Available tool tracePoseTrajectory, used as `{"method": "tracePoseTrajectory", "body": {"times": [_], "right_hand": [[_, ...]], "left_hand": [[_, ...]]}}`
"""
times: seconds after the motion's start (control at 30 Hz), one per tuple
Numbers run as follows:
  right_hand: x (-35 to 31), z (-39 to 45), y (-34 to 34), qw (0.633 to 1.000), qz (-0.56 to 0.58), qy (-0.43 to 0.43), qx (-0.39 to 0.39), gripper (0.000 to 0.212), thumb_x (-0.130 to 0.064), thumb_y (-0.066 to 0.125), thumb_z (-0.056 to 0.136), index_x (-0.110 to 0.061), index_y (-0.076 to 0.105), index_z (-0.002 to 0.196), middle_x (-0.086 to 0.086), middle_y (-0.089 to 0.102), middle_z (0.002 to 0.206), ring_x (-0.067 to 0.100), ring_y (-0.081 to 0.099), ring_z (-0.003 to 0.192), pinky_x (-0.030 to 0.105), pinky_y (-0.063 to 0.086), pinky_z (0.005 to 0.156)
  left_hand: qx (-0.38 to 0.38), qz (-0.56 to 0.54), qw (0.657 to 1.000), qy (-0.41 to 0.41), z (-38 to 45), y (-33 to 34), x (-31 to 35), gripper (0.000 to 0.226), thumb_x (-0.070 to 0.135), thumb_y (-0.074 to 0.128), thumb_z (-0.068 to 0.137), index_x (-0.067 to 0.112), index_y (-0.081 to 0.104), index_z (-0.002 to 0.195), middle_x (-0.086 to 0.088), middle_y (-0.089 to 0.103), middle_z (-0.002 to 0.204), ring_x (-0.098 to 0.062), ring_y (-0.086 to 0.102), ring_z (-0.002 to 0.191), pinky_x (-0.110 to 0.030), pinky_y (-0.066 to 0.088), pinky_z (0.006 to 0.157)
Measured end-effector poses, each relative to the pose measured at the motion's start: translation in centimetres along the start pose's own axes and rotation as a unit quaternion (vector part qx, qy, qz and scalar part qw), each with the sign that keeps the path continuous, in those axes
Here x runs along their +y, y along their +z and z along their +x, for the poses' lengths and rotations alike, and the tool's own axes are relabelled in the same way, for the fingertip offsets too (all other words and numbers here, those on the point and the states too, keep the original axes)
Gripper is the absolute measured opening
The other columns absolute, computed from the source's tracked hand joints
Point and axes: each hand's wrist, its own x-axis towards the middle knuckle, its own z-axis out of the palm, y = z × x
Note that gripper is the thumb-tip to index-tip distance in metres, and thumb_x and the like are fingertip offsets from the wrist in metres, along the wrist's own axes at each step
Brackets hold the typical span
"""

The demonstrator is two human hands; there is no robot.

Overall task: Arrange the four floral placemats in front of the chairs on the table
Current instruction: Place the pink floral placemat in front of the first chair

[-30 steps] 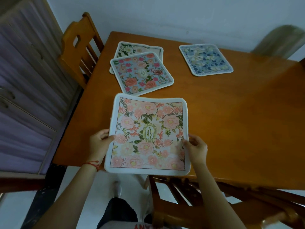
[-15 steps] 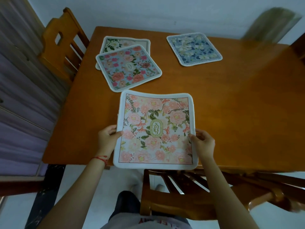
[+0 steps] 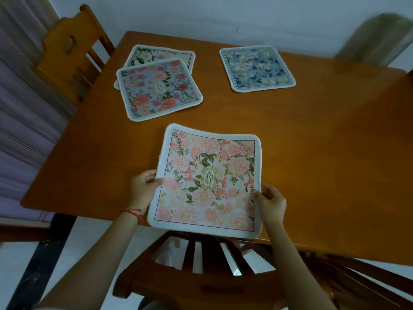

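I hold a pink floral placemat [image 3: 210, 180] over the near edge of the wooden table [image 3: 312, 164], its near end hanging past the edge. My left hand [image 3: 144, 186] grips its left side and my right hand [image 3: 271, 199] grips its right side. A blue-and-pink floral placemat [image 3: 159, 89] lies at the far left, overlapping a cream floral placemat [image 3: 161, 55] beneath it. A blue floral placemat [image 3: 257, 68] lies flat at the far middle.
A wooden chair [image 3: 201, 276] stands right below the held placemat at the near side. Another wooden chair [image 3: 71, 52] stands at the table's left. A blurred chair back [image 3: 377, 43] shows at the far right. A wall runs behind the table.
The pink placemat has shifted to the right along the near edge, both hands still holding it. The other three placemats have not moved on the table.
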Motion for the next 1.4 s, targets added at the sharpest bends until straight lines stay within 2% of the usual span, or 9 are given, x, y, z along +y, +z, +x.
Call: {"method": "tracePoseTrajectory", "body": {"times": [0.13, 0.2, 0.33, 0.5, 0.7, 0.83, 1.03, 1.23, 1.4], "right_hand": [[1.0, 1.4, -1.5, 1.000, -0.005, 0.007, -0.016, 0.018, -0.009, 0.065, 0.082, -0.013, 0.065, 0.100, -0.005, 0.065, 0.083, 0.003, 0.062, 0.071, 0.013, 0.050, 0.052], [1.3, 1.9, -1.9, 1.000, -0.001, 0.021, -0.020, 0.019, -0.009, 0.066, 0.082, -0.012, 0.065, 0.100, -0.008, 0.064, 0.078, 0.004, 0.062, 0.070, 0.018, 0.049, 0.055], [1.8, 2.5, -1.8, 0.999, -0.002, 0.030, -0.019, 0.020, -0.009, 0.065, 0.082, -0.012, 0.065, 0.101, -0.013, 0.062, 0.076, 0.005, 0.062, 0.069, 0.020, 0.049, 0.055], [2.2, 3.0, -1.0, 0.998, -0.007, 0.054, -0.014, 0.020, -0.010, 0.066, 0.081, -0.014, 0.065, 0.100, -0.011, 0.063, 0.076, 0.011, 0.064, 0.072, 0.025, 0.053, 0.060], [2.9, 3.5, -0.7, 0.997, -0.024, 0.068, -0.006, 0.021, -0.011, 0.066, 0.081, -0.012, 0.065, 0.102, -0.002, 0.066, 0.086, 0.009, 0.063, 0.073, 0.018, 0.048, 0.057], [3.0, 3.6, -0.7, 0.997, -0.041, 0.066, -0.015, 0.019, -0.013, 0.066, 0.082, -0.012, 0.065, 0.101, -0.004, 0.065, 0.087, 0.012, 0.064, 0.075, 0.017, 0.049, 0.058], [3.0, 3.5, -0.7, 0.995, -0.073, 0.067, -0.020, 0.021, -0.015, 0.063, 0.085, -0.011, 0.064, 0.105, -0.005, 0.065, 0.090, 0.007, 0.060, 0.075, 0.006, 0.042, 0.049], [2.8, 3.8, -0.6, 0.994, -0.094, 0.062, -0.014, 0.025, -0.015, 0.064, 0.084, -0.008, 0.065, 0.108, 0.004, 0.069, 0.099, 0.008, 0.058, 0.075, 0.002, 0.039, 0.048], [2.4, 4.6, -0.3, 0.993, -0.101, 0.057, -0.016, 0.027, -0.014, 0.064, 0.085, -0.005, 0.063, 0.110, 0.008, 0.069, 0.102, 0.009, 0.057, 0.075, 0.004, 0.038, 0.052]], "left_hand": [[0.009, 0.010, 1.000, -0.011, -0.5, 2.3, 0.1, 0.029, -0.007, 0.061, 0.079, -0.005, 0.061, 0.108, -0.022, 0.064, 0.108, -0.022, 0.058, 0.084, -0.024, 0.044, 0.062], [0.017, 0.009, 1.000, -0.013, -0.5, 3.0, 0.2, 0.030, -0.009, 0.061, 0.078, -0.006, 0.061, 0.108, -0.024, 0.064, 0.108, -0.022, 0.058, 0.085, -0.024, 0.043, 0.065], [0.014, 0.022, 0.999, -0.019, 0.1, 3.8, 0.1, 0.030, -0.008, 0.061, 0.078, -0.005, 0.062, 0.108, -0.023, 0.064, 0.107, -0.026, 0.060, 0.084, -0.022, 0.044, 0.060], [0.001, 0.039, 0.999, -0.028, 1.3, 4.2, -0.4, 0.030, -0.006, 0.062, 0.079, -0.005, 0.062, 0.109, -0.023, 0.064, 0.109, -0.023, 0.059, 0.083, -0.032, 0.046, 0.071], [-0.009, 0.051, 0.998, -0.034, 2.5, 4.7, -1.0, 0.031, -0.005, 0.063, 0.079, -0.005, 0.061, 0.110, -0.022, 0.064, 0.109, -0.025, 0.060, 0.086, -0.030, 0.045, 0.068], [-0.010, 0.058, 0.998, -0.032, 2.9, 4.7, -1.6, 0.034, -0.004, 0.065, 0.078, -0.005, 0.060, 0.112, -0.023, 0.064, 0.109, -0.023, 0.059, 0.084, -0.028, 0.045, 0.068], [-0.001, 0.072, 0.997, -0.030, 3.3, 4.5, -2.0, 0.035, 0.000, 0.067, 0.078, -0.002, 0.061, 0.112, -0.022, 0.065, 0.107, -0.023, 0.059, 0.081, -0.022, 0.044, 0.058], [0.007, 0.083, 0.996, -0.025, 3.6, 4.4, -2.1, 0.031, 0.000, 0.066, 0.079, -0.001, 0.063, 0.110, -0.021, 0.065, 0.108, -0.023, 0.058, 0.082, -0.032, 0.046, 0.072], [0.009, 0.083, 0.996, -0.016, 4.2, 4.6, -2.0, 0.032, 0.002, 0.066, 0.079, 0.000, 0.063, 0.111, -0.019, 0.066, 0.108, -0.023, 0.059, 0.081, -0.032, 0.047, 0.073]]}}
